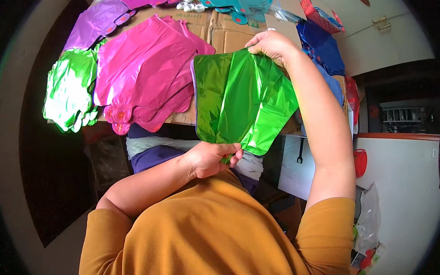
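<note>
"Noting hand state first: how far open is the left hand [211, 159]?"

"Nearly closed. Thumb and fingers pinch the lower edge of a green foil sheet [251, 102]; a small bit of green shows below the fingertips. The exact finger placement is partly hidden, so I would not swear to which fingers bear on it."

"And the right hand [273, 44]?"

"Also in a pinch grip, at the top edge of the same sheet. Wrist bent, forearm coming up along the right side. Back of the hand faces the camera."

"Position of the sheet relative to the hands?"

"Spread between them: right hand above, left hand below. Surface shiny and creased, with a thin pale violet line down its left edge. It hangs before the near side of the cardboard [224, 38]; whether it touches that surface, I cannot tell from this angle."

"Surroundings?"

"Pink foil pile [144, 70] just left of the sheet, on the cardboard. Beyond that, at the far left, a bright green foil pile [70, 89], with purple foil [94, 26] above it. White round pieces [190, 6] near the back, beside teal foil [231, 0]."
</note>
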A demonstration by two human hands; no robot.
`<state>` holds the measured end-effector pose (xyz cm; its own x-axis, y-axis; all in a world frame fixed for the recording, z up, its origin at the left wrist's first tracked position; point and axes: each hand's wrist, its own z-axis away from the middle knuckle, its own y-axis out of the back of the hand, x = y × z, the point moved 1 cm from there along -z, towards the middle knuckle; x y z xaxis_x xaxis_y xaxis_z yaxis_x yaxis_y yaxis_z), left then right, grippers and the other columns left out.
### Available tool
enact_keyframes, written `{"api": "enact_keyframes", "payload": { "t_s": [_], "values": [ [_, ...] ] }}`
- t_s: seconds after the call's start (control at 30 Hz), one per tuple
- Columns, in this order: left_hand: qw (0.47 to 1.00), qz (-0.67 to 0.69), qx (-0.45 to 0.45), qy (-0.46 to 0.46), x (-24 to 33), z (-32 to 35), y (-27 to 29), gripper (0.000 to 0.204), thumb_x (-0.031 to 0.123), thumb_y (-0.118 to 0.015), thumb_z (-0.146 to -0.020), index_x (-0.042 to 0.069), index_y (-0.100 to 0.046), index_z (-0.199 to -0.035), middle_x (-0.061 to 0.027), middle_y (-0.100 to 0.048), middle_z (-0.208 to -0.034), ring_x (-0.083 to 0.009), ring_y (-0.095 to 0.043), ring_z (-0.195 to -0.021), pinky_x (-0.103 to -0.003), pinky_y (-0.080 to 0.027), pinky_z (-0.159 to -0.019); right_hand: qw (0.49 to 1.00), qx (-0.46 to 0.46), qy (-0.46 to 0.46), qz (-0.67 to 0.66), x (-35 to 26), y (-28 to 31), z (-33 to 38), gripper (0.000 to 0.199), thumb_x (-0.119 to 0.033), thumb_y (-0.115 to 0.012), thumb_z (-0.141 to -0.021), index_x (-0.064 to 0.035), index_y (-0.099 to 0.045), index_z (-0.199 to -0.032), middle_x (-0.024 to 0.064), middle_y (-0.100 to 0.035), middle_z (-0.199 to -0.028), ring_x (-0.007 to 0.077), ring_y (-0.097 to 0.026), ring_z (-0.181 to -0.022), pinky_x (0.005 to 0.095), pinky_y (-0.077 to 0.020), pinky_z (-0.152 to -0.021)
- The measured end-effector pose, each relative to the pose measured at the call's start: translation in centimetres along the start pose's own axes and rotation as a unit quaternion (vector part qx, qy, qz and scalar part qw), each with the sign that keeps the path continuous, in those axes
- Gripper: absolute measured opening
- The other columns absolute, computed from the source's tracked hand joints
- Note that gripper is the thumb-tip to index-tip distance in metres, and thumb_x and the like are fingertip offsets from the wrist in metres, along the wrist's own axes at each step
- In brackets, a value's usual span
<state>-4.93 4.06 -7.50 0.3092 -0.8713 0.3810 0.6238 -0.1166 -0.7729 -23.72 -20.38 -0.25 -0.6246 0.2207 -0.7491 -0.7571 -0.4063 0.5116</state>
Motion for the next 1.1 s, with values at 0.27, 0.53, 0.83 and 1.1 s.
{"api": "enact_keyframes", "payload": {
  "t_s": [0.27,0.53,0.83,1.1],
  "values": [
    [0.999,0.027,0.000,0.020,-0.8,-0.4,0.4,0.012,0.017,-0.056,-0.103,0.007,-0.059,-0.098,-0.0033,-0.058,-0.087,-0.0126,-0.049,-0.075,-0.028,-0.044,-0.074,1.000,0.003,0.007,-0.014,0.0,-0.3,-0.1,0.012,0.005,-0.073,-0.080,0.0007,-0.074,-0.092,0.0101,-0.072,-0.081,0.0165,-0.066,-0.070,0.0312,-0.0543,-0.065],
    [0.998,0.064,0.020,0.001,0.5,0.1,-0.7,0.013,0.023,-0.057,-0.103,0.010,-0.056,-0.102,-0.0047,-0.056,-0.083,-0.0145,-0.047,-0.072,-0.030,-0.044,-0.070,0.998,0.028,0.007,-0.056,1.5,-0.8,-0.4,0.010,0.004,-0.071,-0.083,0.0011,-0.074,-0.092,0.0098,-0.073,-0.082,0.0160,-0.066,-0.068,0.0312,-0.0546,-0.064],
    [0.998,-0.048,0.007,-0.051,-0.4,-0.5,0.0,0.012,0.024,-0.055,-0.104,0.012,-0.056,-0.102,-0.0030,-0.056,-0.079,-0.0138,-0.048,-0.068,-0.027,-0.040,-0.062,0.999,-0.047,0.019,-0.010,1.4,1.2,-0.4,0.021,-0.005,-0.074,-0.085,-0.0016,-0.070,-0.105,0.0057,-0.071,-0.090,0.0127,-0.066,-0.078,0.0297,-0.0541,-0.073],
    [0.979,-0.185,-0.001,-0.081,1.4,0.1,-0.6,0.013,0.023,-0.052,-0.104,0.010,-0.055,-0.102,-0.0037,-0.057,-0.077,-0.0135,-0.051,-0.068,-0.026,-0.039,-0.059,0.920,-0.266,0.077,0.278,-5.8,1.9,-0.8,0.063,-0.013,-0.082,-0.075,-0.0029,-0.058,-0.132,0.0064,-0.068,-0.112,0.0152,-0.063,-0.104,0.0290,-0.0486,-0.091]
  ]
}}
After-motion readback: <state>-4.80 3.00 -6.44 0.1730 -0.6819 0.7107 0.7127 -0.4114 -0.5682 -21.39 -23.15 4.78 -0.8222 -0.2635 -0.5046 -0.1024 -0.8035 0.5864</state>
